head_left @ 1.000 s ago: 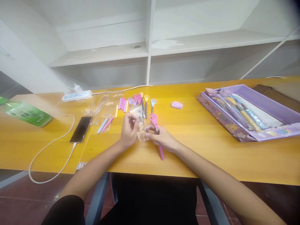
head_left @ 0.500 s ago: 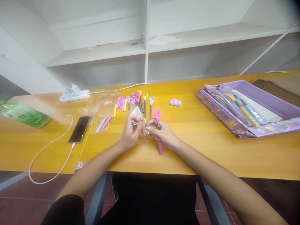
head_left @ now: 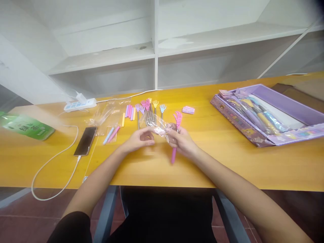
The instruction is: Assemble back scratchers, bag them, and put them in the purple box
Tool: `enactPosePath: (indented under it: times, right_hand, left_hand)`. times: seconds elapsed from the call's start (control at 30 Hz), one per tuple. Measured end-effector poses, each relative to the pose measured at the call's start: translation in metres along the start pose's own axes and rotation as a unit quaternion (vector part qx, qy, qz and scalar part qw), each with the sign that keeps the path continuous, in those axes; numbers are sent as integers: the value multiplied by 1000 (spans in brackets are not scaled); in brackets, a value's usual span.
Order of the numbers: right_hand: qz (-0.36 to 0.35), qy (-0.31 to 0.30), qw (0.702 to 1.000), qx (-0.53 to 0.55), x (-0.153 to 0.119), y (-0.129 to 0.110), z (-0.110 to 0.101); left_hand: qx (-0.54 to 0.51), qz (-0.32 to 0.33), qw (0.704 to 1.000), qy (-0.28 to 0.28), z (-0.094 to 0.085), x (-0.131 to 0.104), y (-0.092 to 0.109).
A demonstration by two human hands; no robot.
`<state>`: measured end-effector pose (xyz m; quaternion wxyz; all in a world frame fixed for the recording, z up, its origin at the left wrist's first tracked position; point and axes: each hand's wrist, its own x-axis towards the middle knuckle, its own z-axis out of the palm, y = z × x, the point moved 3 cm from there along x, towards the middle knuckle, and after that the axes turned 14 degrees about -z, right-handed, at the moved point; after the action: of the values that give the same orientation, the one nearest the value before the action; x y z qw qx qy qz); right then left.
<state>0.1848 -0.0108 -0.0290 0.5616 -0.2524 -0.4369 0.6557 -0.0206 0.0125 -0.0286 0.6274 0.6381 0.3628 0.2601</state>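
My right hand (head_left: pixel 182 141) is closed round a pink hand-shaped back scratcher (head_left: pixel 178 118), whose pink handle points down toward me. The same hand's fingertips pinch a clear plastic wrapper (head_left: pixel 160 131), which stretches left to my other hand. My left hand (head_left: pixel 141 139) is beside the wrapper with thumb and fingers apart, its fingertips near the wrapper's left edge. Beyond both hands lie several scratchers (head_left: pixel 147 106) with pink, purple, yellow and blue heads. Left of them are coloured handle tubes (head_left: pixel 130 111), and a blue and a pink tube (head_left: pixel 113 134) nearer me.
A purple box (head_left: pixel 243 135) of wrapped scratchers is at the right. A small pink packet (head_left: pixel 188 110) lies mid-table. At the left are a phone (head_left: pixel 85 141) on a white cable, a power strip (head_left: pixel 80 105), a green bottle (head_left: pixel 27 126) and loose clear wrappers (head_left: pixel 103 116).
My left hand has moved slightly left and its fingers have parted. The wrapper is now spread out at my right fingertips. The pink scratcher has shifted a little right and up.
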Motion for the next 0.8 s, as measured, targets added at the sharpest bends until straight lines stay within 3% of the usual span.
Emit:
enactPosePath:
  times: [0.17,0.4,0.8]
  right_hand:
    - [31,-18,999,4,-1,5,-1]
    - [49,-11,998,-28,0,9,-2]
    - [58,-48,995,-61,-1,16,-5]
  left_hand:
    - [-86,4,996,31,2,8,-13]
    - [-25,66,991,115,1,0,-5]
    - [13,56,992,113,13,-10,7]
